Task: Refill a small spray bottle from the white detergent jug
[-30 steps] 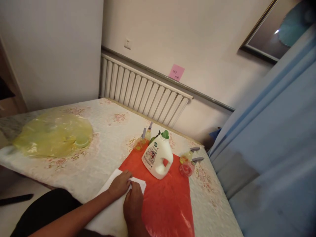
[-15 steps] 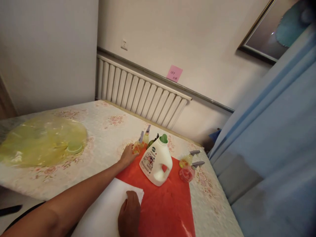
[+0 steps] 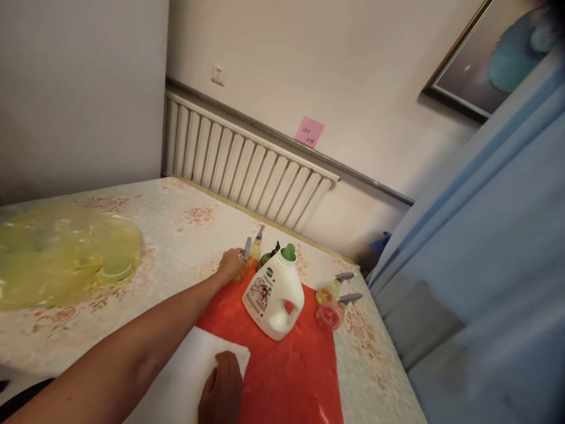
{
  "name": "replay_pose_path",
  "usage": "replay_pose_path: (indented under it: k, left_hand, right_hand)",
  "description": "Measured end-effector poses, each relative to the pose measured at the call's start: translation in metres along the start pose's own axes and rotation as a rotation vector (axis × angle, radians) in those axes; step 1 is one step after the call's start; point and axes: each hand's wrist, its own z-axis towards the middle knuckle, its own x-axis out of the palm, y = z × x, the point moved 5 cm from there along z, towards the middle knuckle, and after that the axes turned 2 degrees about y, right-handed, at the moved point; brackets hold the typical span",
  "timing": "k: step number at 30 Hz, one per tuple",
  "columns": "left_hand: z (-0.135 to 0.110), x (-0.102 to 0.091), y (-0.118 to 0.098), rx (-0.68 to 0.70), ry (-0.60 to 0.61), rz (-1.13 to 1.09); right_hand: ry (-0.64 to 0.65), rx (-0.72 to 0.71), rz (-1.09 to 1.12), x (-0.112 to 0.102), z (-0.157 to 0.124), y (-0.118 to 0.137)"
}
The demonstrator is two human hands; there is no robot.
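Observation:
My left hand (image 3: pixel 230 264) reaches across the table and closes round a small orange spray bottle (image 3: pixel 244 263) with a grey nozzle, just left of a white detergent jug (image 3: pixel 272 296) with a green cap. A second small yellow-green spray bottle (image 3: pixel 256 245) stands behind it. My right hand (image 3: pixel 222 387) lies flat, fingers together, on a folded white cloth (image 3: pixel 185 377) at the near edge. The jug stands on a red plastic sheet (image 3: pixel 282 377).
Two more small spray bottles, one yellow (image 3: pixel 330 288) and one pink (image 3: pixel 331 314), stand right of the jug. A yellow plastic sheet (image 3: pixel 57 250) with a round lid lies at the table's left. A white radiator (image 3: pixel 238 162) lines the wall; a blue curtain (image 3: pixel 485 253) hangs on the right.
My left hand left the white cloth, stretched forward to the small orange spray bottle and closed on it. My right hand stayed on the cloth. The view shifted slightly.

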Motion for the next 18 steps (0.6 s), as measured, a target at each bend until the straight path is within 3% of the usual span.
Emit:
replay_pose_path:
  k: [5, 11, 18]
  left_hand:
    - [-0.015, -0.015, 0.0, -0.02, -0.026, -0.007]
    - [-0.044, -0.053, 0.001, -0.067, -0.116, -0.03]
    - [-0.103, -0.084, -0.021, -0.013, -0.138, -0.081]
  right_hand:
    - [0.022, 0.018, -0.012, 0.0, 0.0, -0.001]
    - [0.005, -0.03, -0.005, 0.002, -0.001, -0.004]
    - [0.064, -0.041, -0.036, 0.001, -0.003, -0.011]
